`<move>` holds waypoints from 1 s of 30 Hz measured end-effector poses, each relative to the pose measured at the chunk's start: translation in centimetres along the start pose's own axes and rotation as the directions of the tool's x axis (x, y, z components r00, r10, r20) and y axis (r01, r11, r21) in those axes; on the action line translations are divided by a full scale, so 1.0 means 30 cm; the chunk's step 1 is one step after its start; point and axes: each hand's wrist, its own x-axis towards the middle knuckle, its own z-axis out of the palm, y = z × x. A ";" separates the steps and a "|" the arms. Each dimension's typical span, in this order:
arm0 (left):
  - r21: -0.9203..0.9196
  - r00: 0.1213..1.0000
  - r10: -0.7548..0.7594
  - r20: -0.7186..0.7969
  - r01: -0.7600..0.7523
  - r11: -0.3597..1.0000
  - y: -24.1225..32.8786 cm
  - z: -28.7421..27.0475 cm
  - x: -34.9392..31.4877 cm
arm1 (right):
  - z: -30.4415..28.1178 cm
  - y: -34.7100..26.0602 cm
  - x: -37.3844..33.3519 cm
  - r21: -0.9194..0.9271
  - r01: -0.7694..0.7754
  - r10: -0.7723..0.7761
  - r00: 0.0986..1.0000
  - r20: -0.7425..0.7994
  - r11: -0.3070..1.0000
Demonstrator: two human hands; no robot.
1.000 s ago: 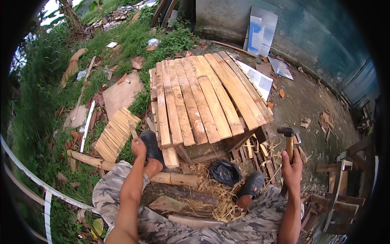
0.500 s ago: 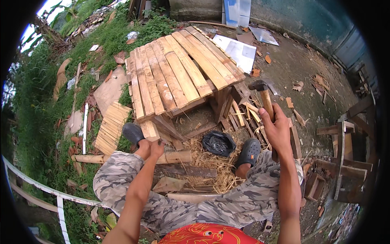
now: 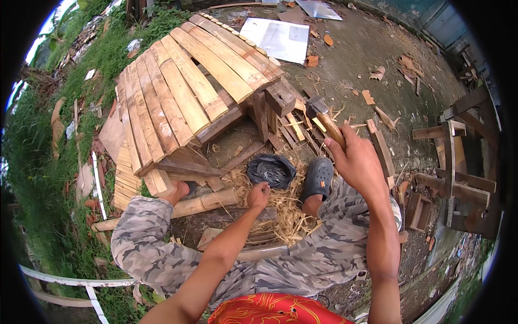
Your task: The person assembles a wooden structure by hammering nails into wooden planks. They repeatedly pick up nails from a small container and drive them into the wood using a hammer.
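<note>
My right hand grips the wooden handle of a hammer, raised to the right of a slatted wooden table. The hammer's dark head points up and away from me. Closed fingers show on my left hand, at the near edge of a black plastic bag with what look like thin nails inside. Whether the fingers hold a nail is too small to make out. Pale, uneven slats form the sloping tabletop, with gaps between some of them. A short wood block juts out under its near left edge.
A bamboo pole lies across the ground before me. Straw-like shavings cover the soil around my shoe. Scrap planks lie to the right, with a rough wooden frame beyond. A white sheet lies behind the table.
My left hand has moved right, from the block under the tabletop's near edge to the black bag. The view has swung right. My right hand still holds the hammer up.
</note>
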 end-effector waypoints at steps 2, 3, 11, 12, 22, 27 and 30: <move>0.064 0.998 0.051 0.035 -0.053 0.997 0.045 0.030 0.051 | 0.004 0.021 0.007 -0.108 0.019 -0.017 1.000 0.024 0.994; 0.109 0.997 0.053 0.059 -0.059 0.992 0.057 0.041 0.069 | 0.005 0.030 0.010 -0.099 0.035 -0.031 0.999 0.038 0.994; 0.405 0.957 0.120 0.263 -0.223 0.887 0.030 -0.051 0.273 | -0.011 0.048 0.043 -0.165 0.000 0.021 0.992 0.122 0.986; 0.445 0.948 0.143 0.285 -0.263 0.856 0.029 -0.063 0.284 | -0.015 0.050 0.047 -0.167 0.006 0.014 0.993 0.117 0.986; 0.559 0.933 0.169 0.317 -0.328 0.761 0.064 -0.062 0.277 | -0.034 0.050 0.065 -0.137 -0.009 0.029 0.989 0.146 0.991; 0.604 0.908 0.137 0.396 -0.371 0.706 0.104 -0.079 0.287 | -0.038 0.035 0.059 -0.085 -0.001 0.014 0.988 0.153 0.996; 0.578 0.895 0.133 0.426 -0.383 0.721 0.137 -0.073 0.310 | -0.043 0.034 0.062 -0.074 0.008 0.004 0.988 0.155 0.997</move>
